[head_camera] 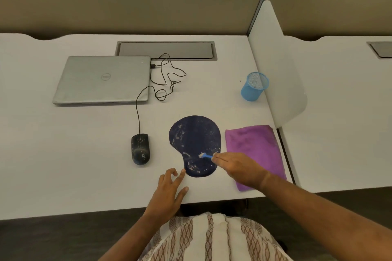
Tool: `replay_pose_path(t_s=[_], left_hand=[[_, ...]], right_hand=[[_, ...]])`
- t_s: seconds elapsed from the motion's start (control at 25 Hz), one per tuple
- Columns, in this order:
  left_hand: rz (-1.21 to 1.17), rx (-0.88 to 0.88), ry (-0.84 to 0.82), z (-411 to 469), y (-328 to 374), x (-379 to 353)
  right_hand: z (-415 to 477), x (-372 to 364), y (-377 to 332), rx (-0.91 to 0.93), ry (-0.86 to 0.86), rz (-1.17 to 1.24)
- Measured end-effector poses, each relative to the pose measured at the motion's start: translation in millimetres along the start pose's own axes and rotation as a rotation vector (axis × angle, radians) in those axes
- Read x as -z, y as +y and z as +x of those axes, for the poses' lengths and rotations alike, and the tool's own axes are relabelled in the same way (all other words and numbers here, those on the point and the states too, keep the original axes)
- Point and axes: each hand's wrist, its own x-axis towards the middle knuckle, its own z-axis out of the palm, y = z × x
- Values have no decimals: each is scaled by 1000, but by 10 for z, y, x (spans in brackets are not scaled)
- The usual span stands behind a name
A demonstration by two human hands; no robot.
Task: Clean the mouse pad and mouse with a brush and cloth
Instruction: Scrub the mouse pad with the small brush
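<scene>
A person's right hand pinches a small blue brush, its white bristles on a speckled navy mouse pad.

The pad lies near the front edge of a white desk, between a dusty black wired mouse to its left and a folded purple cloth to its right. The left hand rests on the desk, fingers spread, one fingertip at the pad's near edge. Behind sit a closed silver laptop and a blue mesh pen cup.
</scene>
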Motion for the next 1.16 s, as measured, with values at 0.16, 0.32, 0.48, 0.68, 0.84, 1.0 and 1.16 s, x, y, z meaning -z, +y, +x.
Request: replay_pose_path(t_s=[0.16, 0.32, 0.48, 0.68, 0.84, 1.0, 1.16], left_hand=[[-9, 2, 9, 6, 5, -9], [-1, 17, 18, 6, 7, -22], [-5, -3, 28, 8, 18, -5], [-17, -11, 20, 15, 12, 16], [-5, -11, 26, 19, 32, 28], [-2, -4, 20, 12, 52, 38], [-2, -1, 16, 9, 37, 24]], right_hand=[[-73, -66, 152, 7, -134, 18], [-349, 91, 327, 32, -149, -47], [-271, 161, 360, 42, -75, -48], [-1, -100, 173, 81, -157, -33], [-321, -39, 318, 8, -256, -44], [-504, 152, 317, 5, -167, -40], [-247, 171, 329, -69, -54, -45]])
